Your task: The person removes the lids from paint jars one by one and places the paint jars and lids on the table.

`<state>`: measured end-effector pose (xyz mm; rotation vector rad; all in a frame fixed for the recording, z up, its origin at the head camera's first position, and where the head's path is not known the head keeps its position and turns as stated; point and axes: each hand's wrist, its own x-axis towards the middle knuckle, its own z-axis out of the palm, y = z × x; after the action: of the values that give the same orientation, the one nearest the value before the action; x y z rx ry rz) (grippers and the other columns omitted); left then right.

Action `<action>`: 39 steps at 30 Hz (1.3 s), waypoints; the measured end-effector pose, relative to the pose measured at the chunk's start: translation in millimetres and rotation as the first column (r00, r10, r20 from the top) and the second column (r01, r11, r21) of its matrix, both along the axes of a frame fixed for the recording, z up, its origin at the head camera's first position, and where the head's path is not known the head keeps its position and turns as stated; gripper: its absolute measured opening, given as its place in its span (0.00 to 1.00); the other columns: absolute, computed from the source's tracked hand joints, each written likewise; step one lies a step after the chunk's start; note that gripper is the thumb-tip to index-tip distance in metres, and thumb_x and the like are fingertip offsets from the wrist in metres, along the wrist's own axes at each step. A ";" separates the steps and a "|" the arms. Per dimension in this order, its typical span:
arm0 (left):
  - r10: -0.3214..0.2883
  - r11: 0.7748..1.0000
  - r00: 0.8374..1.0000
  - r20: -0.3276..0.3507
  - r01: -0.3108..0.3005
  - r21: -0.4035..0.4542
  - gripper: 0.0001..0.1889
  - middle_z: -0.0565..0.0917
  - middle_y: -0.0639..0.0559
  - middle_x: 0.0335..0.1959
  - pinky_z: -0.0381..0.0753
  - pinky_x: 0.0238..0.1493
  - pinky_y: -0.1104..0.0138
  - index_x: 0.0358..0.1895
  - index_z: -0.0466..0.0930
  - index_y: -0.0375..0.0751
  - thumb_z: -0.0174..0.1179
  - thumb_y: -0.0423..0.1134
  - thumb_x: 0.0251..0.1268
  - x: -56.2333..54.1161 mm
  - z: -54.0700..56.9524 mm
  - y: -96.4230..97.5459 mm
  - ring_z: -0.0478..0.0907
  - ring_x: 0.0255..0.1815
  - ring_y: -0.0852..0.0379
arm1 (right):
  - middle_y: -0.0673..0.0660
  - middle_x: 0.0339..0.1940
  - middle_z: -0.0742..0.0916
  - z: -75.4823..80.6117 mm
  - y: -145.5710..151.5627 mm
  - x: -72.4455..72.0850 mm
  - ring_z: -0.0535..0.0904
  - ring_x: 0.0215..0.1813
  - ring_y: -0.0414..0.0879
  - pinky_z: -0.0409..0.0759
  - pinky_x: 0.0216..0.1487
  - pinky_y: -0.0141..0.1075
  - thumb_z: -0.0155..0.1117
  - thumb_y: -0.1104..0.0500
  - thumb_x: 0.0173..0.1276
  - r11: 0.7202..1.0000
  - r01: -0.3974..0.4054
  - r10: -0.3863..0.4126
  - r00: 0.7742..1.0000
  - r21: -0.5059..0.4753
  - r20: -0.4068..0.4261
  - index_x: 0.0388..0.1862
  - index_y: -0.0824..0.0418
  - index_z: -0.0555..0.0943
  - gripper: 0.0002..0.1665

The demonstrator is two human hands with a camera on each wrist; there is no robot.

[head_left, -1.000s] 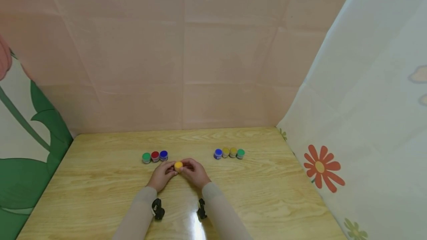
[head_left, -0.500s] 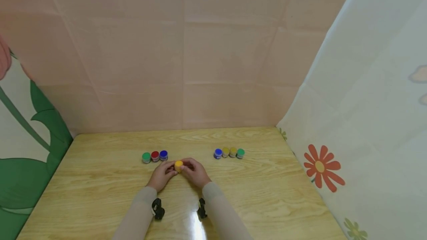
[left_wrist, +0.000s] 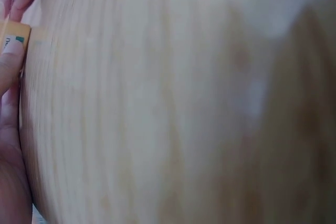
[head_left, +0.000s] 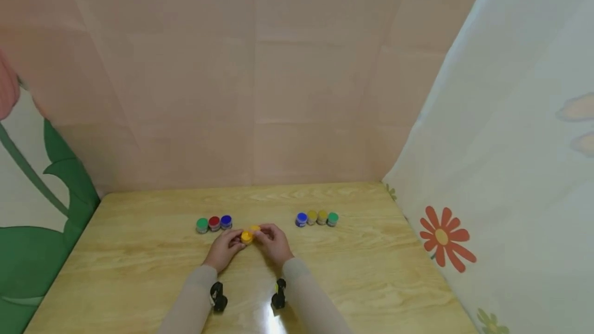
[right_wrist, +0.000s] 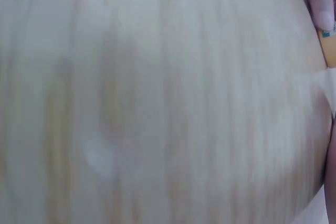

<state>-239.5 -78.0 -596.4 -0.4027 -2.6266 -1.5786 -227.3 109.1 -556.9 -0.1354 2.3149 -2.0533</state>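
Between both hands is a small yellow-orange paint jar (head_left: 247,237), its lid off. My left hand (head_left: 224,249) grips the jar from the left. Just right of it, my right hand (head_left: 276,246) pinches the matching yellow lid (head_left: 256,228), apart from the jar's top. In the left wrist view, my thumb presses the labelled side of the jar (left_wrist: 20,29). Only an edge of the labelled jar (right_wrist: 329,50) shows in the right wrist view, beside a left-hand finger. What lies inside the jar is too small to make out.
Left of centre, a green-lidded jar (head_left: 202,226), a red-lidded jar (head_left: 214,223) and a blue-lidded jar (head_left: 226,222) stand in a row. Several more lidded jars, including a blue one (head_left: 301,219), line up at right. The wooden table (head_left: 362,272) meets hanging cloths at back and sides.
The lid has come off the yellow jar; my right hand has moved it slightly up and right. My left hand keeps its grip on the jar. The head view has tilted slightly.
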 end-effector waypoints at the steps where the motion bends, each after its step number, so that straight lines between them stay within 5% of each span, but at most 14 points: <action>1: 0.005 1.000 1.000 0.006 -0.005 -0.001 0.19 0.81 0.40 0.49 0.84 0.52 0.60 0.58 0.81 0.27 0.69 0.27 0.63 1.0 -1.1 -0.5 0.82 0.47 0.47 | 0.60 0.44 0.87 -1.5 -0.6 0.8 0.82 0.43 0.41 0.81 0.46 0.31 0.65 0.62 0.74 1.000 0.021 -0.020 1.000 -0.019 0.020 0.53 0.76 0.79 0.17; 8: 0.029 1.000 0.999 0.028 -0.028 -0.001 0.20 0.80 0.41 0.48 0.85 0.51 0.61 0.58 0.81 0.26 0.68 0.26 0.63 4.6 -8.8 -6.1 0.82 0.47 0.47 | 0.60 0.39 0.89 -6.2 -3.3 9.5 0.85 0.41 0.44 0.85 0.46 0.35 0.67 0.69 0.67 0.981 0.088 -0.071 0.992 -0.175 0.105 0.49 0.80 0.75 0.17; 14: 0.067 0.998 0.998 0.000 -0.067 -0.008 0.19 0.80 0.42 0.47 0.85 0.50 0.60 0.57 0.81 0.28 0.69 0.28 0.64 -1.1 -12.1 -3.8 0.83 0.46 0.47 | 0.57 0.37 0.86 -0.6 -0.7 13.3 0.82 0.38 0.40 0.84 0.44 0.32 0.67 0.71 0.63 0.982 0.068 -0.056 0.996 -0.176 0.075 0.48 0.81 0.73 0.19; 25: 0.227 0.970 0.974 -0.010 -0.227 -0.087 0.19 0.79 0.43 0.40 0.85 0.45 0.57 0.55 0.81 0.27 0.70 0.33 0.64 -7.4 -0.4 17.3 0.80 0.39 0.51 | 0.71 0.43 0.83 10.3 6.6 17.3 0.84 0.41 0.44 0.84 0.41 0.32 0.67 0.72 0.60 0.999 0.034 -0.034 0.999 0.006 -0.013 0.45 0.76 0.73 0.17; 32: 0.238 0.943 0.971 0.025 -0.224 -0.246 0.19 0.84 0.45 0.36 0.83 0.43 0.53 0.55 0.80 0.29 0.68 0.37 0.66 -18.8 15.3 26.3 0.81 0.38 0.50 | 0.61 0.42 0.81 -19.0 6.3 3.8 0.83 0.39 0.43 0.83 0.41 0.32 0.71 0.75 0.58 0.998 0.024 -0.024 1.000 0.056 -0.011 0.44 0.70 0.73 0.19; 39: 0.293 0.908 0.955 0.053 -0.260 -0.328 0.15 0.86 0.42 0.39 0.83 0.45 0.48 0.50 0.80 0.32 0.67 0.39 0.68 -19.6 26.6 35.2 0.84 0.41 0.43 | 0.54 0.38 0.75 -22.2 0.1 8.8 0.74 0.33 0.38 0.77 0.35 0.30 0.76 0.69 0.55 0.948 -0.040 0.079 0.991 0.316 -0.112 0.42 0.63 0.76 0.20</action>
<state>-259.1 -42.8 -569.8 0.0460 -2.8628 -1.1210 -218.5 109.1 -579.1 -0.3227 2.6374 -1.6656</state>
